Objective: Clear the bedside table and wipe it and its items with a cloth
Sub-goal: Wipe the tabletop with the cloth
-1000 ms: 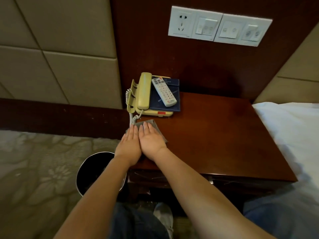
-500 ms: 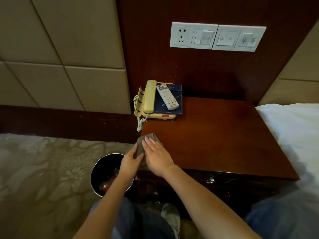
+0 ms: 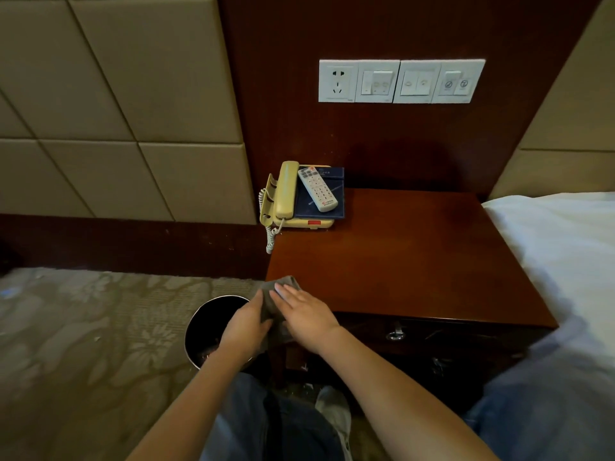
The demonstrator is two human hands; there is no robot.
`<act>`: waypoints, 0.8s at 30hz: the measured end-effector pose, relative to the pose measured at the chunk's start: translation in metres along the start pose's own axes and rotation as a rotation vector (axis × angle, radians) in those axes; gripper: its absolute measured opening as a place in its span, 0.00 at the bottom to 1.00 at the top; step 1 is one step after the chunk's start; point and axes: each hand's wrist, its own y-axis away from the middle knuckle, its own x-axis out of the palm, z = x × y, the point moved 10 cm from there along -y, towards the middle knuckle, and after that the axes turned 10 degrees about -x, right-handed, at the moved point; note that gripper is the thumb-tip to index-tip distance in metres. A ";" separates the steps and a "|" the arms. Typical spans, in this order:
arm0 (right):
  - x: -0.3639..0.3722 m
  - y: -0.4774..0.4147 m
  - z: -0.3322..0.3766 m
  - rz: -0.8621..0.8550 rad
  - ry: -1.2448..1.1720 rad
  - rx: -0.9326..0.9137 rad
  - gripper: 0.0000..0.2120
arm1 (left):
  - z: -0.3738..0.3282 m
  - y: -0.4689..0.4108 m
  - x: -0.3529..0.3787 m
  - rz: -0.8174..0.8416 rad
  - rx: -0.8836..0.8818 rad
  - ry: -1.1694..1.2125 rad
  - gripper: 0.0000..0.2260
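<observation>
Fingers (image 3: 281,290) of right hand (image 3: 307,316) straight, slightly apart, pressed flat on grey cloth (image 3: 285,281); left hand (image 3: 244,326) just beside it, its fingers curled, pinching the cloth's left part where it drapes off the edge; the two hands nearly touch. Cloth sits at near-left corner of desk (image 3: 409,261), part on top, part hanging over the side. Far-left corner of desk: beige telephone (image 3: 285,194), handset on cradle; coiled cord (image 3: 271,236) hangs past the left edge; dark blue folder (image 3: 329,207) lies on the phone body; white remote (image 3: 317,189) lies slantwise on the folder, close to the handset, contact not clear. Phone stack well apart from cloth. Drawer front under the desk top carries a metal ring pull (image 3: 395,335). Round dark bin (image 3: 209,324) on patterned carpet (image 3: 83,327), just left of desk, below the left hand. White bed (image 3: 565,247) against desk's right side. White socket-and-switch panel (image 3: 401,81) on wood wall above desk; padded beige panels (image 3: 116,94) to the left.
</observation>
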 end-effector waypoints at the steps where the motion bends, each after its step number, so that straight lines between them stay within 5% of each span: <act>1: 0.000 -0.002 -0.002 0.007 0.027 0.003 0.32 | -0.003 -0.003 -0.001 -0.022 0.021 -0.083 0.31; 7: 0.004 -0.016 -0.015 0.059 0.055 -0.005 0.31 | -0.004 -0.027 0.000 0.084 0.064 -0.175 0.33; 13: 0.000 -0.031 -0.029 0.077 -0.018 -0.029 0.30 | -0.003 -0.044 0.000 0.343 0.001 0.375 0.24; 24: -0.027 -0.077 -0.117 0.008 -0.017 0.242 0.27 | -0.075 -0.133 0.005 -0.014 0.112 0.067 0.24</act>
